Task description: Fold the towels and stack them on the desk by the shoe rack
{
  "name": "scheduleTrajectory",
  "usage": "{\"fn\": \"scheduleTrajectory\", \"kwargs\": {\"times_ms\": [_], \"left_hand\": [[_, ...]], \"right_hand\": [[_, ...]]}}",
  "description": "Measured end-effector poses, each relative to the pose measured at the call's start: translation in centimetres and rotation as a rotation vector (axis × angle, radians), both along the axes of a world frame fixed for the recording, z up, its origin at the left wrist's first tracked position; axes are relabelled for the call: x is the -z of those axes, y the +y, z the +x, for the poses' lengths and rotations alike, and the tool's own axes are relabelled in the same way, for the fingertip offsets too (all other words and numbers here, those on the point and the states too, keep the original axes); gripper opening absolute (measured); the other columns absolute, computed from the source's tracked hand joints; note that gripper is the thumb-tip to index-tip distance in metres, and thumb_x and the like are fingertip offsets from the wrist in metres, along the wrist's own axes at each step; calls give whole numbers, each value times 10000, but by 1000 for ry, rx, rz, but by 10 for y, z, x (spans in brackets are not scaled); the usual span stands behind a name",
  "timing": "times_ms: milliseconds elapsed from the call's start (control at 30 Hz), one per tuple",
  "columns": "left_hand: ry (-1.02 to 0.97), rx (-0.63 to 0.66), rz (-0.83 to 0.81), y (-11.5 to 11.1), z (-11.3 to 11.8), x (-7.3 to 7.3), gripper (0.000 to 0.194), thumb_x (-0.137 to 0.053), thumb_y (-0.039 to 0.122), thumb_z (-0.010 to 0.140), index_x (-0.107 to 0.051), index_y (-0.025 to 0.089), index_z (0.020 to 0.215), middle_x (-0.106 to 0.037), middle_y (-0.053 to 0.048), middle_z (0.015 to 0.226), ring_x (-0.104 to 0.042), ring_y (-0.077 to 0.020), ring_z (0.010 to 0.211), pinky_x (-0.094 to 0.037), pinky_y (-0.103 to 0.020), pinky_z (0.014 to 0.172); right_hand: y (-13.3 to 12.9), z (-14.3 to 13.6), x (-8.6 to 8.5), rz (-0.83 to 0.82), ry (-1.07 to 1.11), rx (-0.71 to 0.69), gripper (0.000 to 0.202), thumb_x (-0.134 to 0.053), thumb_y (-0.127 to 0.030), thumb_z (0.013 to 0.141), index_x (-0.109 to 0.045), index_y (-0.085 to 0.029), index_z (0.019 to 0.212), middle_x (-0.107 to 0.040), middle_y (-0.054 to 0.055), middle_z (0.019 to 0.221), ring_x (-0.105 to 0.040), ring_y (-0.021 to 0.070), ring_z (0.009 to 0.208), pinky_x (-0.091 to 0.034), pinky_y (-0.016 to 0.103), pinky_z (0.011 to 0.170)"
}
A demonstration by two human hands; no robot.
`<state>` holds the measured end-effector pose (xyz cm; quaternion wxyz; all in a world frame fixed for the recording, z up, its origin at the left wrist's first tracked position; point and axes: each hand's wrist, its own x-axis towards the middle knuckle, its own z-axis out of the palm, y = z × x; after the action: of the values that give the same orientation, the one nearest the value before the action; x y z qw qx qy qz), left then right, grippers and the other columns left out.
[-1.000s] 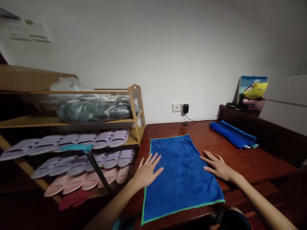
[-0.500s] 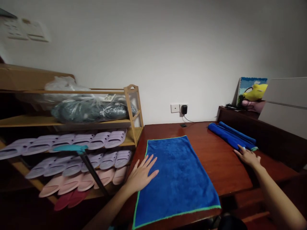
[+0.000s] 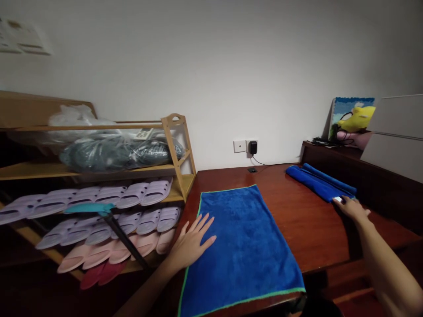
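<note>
A blue towel (image 3: 244, 246) with a green edge lies spread flat on the reddish-brown table (image 3: 284, 211). My left hand (image 3: 191, 242) rests on its left edge, fingers spread, holding nothing. At the back right lie rolled or folded blue towels (image 3: 320, 181), side by side. My right hand (image 3: 352, 208) is at their near end, with its fingers drawn together by a small white patch, perhaps a tag. What its fingertips grip is too small to make out.
On the left, a wooden rack (image 3: 180, 167) holds rows of slippers (image 3: 155, 191) and plastic-wrapped items (image 3: 115, 152). A teal-topped pole (image 3: 122, 237) stands before it. A black plug (image 3: 253, 147) sits in the wall. A raised ledge (image 3: 330, 163) borders the right side.
My right hand has shifted slightly right and up, and its fingers have drawn together at the towel's end. My left hand stays spread on the flat towel. The view has turned slightly.
</note>
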<state>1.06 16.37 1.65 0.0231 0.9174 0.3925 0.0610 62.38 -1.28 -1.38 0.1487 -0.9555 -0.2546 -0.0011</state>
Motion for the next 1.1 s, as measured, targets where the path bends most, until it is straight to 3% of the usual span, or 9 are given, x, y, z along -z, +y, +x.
{"fn": "scheduleTrajectory", "kwargs": {"times_ms": [300,433,533,600,667,767,833,900,1100], "left_hand": [[13,3,3,4,0,3,584,-348,570,936,-280,337,1468,-251,-12,1538,-213,-259,1417,-187,-541,1108],[-9,15,-3,5,-1,4,579,-352,574,936,-289,344,1463,-252,-19,1538,-220,-267,1414,-193,-550,1100],[-27,25,4,5,-1,5,579,-353,576,935,-296,342,1462,-258,-22,1536,-222,-272,1413,-194,-553,1099],[-40,32,11,5,-2,6,580,-353,581,933,-302,343,1459,-262,-22,1535,-224,-275,1412,-193,-554,1099],[-45,30,9,4,-2,6,586,-344,591,932,-298,343,1461,-254,-17,1538,-216,-275,1415,-188,-560,1100],[-50,27,-5,3,-3,6,601,-332,605,930,-282,339,1467,-241,-19,1542,-208,-272,1417,-176,-564,1102],[-60,25,-16,1,-3,5,601,-318,602,937,-267,333,1473,-221,-29,1547,-206,-266,1418,-175,-559,1104],[-80,24,-13,0,-2,4,581,-302,570,956,-260,317,1477,-193,-41,1554,-207,-249,1419,-184,-541,1108],[-183,-40,88,-19,-20,-9,522,-393,426,965,-389,186,1428,-312,-114,1510,-291,-245,1389,-256,-475,1107]], "right_hand": [[71,-20,-5,-82,-22,49,630,-369,-575,855,-648,-87,1142,-592,242,1155,-536,383,1111,-266,552,1005],[70,-27,-11,-40,-14,-70,696,-379,-641,826,-494,-194,1347,-541,178,1287,-508,357,1170,-320,552,984],[64,-44,-22,4,-65,-107,800,-372,-639,824,-336,-133,1443,-429,246,1376,-441,417,1222,-317,631,939],[64,-71,-31,43,-144,-151,774,-303,-568,877,-257,-62,1461,-309,304,1431,-331,440,1300,-273,667,946],[67,-115,-40,73,-211,-292,692,-258,-516,916,-234,-107,1474,-225,246,1497,-237,364,1377,-241,615,1019],[64,-205,-49,41,-202,-715,561,-360,-592,893,-369,-367,1407,-328,13,1501,-277,201,1386,-258,437,1096],[54,-264,-49,20,-129,-1158,592,-325,-593,914,-256,-378,1462,-265,36,1528,-248,217,1401,-210,518,1102],[43,-309,-46,-13,-54,-1358,605,-304,-592,924,-186,-386,1480,-207,43,1546,-209,222,1417,-204,550,1098],[19,-350,-39,69,-123,-1322,572,-324,-520,946,-357,-235,1441,-241,127,1525,-225,248,1410,-247,544,1088]]}}
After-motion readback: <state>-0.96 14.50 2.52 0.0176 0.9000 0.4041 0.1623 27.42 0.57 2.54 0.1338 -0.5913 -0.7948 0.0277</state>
